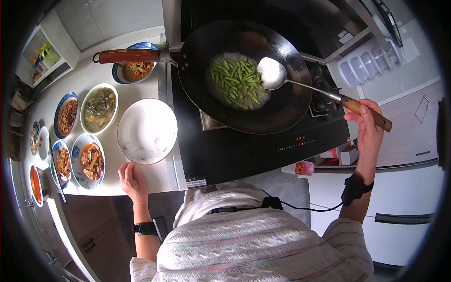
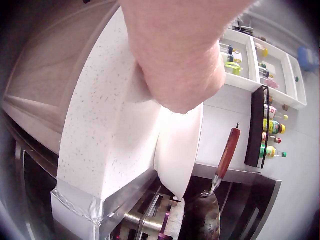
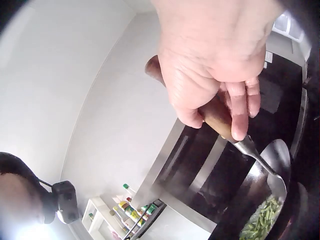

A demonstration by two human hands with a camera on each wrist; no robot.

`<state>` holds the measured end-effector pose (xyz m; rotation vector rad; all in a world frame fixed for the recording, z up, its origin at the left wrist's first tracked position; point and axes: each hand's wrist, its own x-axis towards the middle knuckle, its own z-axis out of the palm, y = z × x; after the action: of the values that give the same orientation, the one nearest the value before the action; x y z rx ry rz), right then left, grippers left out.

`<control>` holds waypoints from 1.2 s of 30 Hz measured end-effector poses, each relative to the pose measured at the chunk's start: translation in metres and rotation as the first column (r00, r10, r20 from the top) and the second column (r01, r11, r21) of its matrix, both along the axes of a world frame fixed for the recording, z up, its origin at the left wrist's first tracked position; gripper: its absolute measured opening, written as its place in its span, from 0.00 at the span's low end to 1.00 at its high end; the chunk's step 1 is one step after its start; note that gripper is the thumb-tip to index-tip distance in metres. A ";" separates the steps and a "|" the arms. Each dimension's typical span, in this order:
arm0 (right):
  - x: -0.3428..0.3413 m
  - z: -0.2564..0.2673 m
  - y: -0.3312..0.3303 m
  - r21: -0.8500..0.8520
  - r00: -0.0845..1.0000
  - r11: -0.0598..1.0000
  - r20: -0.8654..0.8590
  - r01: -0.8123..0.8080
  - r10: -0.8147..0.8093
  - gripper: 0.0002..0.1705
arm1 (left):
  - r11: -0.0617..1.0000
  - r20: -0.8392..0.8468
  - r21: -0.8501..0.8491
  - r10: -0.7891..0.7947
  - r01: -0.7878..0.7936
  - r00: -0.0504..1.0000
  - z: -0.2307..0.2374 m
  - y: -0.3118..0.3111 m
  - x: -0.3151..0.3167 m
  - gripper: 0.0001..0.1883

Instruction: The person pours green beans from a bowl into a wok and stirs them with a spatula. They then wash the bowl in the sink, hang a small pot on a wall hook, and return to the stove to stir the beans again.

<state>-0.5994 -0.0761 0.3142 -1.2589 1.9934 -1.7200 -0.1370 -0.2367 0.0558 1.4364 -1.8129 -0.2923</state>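
Observation:
A wok spatula (image 1: pixel 307 87) with a wooden handle is gripped by my right hand (image 1: pixel 369 124), fingers and thumb round the handle. Its metal blade rests in the wok (image 1: pixel 202 103) against a heap of cut green beans (image 1: pixel 237 80) in bubbling liquid. In the right wrist view the same handle (image 3: pixel 217 117) passes under the palm. My left hand (image 1: pixel 132 181) lies loosely curled at the counter's front edge, fingers right by the rim of a white bowl (image 1: pixel 147 131) with nothing in their grasp. The left wrist view hides those fingers behind the hand's back.
Several filled dishes, among them a soup bowl (image 1: pixel 99 109) and a blue-rimmed plate (image 1: pixel 88 160), crowd the counter at left. The wok's wooden handle (image 1: pixel 129 56) reaches over another dish. Below the wok lies the black cooktop (image 1: pixel 263 152). Seasoning bottles (image 2: pixel 272 126) stand along the wall.

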 end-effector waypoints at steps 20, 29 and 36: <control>-0.066 0.075 -0.020 0.334 0.996 0.942 0.070 0.031 -0.058 0.18 | 0.804 -0.813 0.441 0.171 0.398 0.556 0.025 -0.008 0.013 0.18; -0.071 0.099 -0.021 0.433 0.993 0.896 0.029 0.094 -0.118 0.20 | 0.651 -0.830 0.524 0.245 0.549 0.502 0.034 -0.019 -0.011 0.15; -0.062 -0.021 -0.018 0.266 0.905 0.963 0.418 -0.035 -0.083 0.17 | 0.656 -0.846 0.526 0.343 0.541 0.408 0.018 -0.032 -0.020 0.15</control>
<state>-0.6614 -0.0936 0.2931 -0.6962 1.8951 -1.5069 -0.1573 -0.2688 0.0740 1.1583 -0.7515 -1.7656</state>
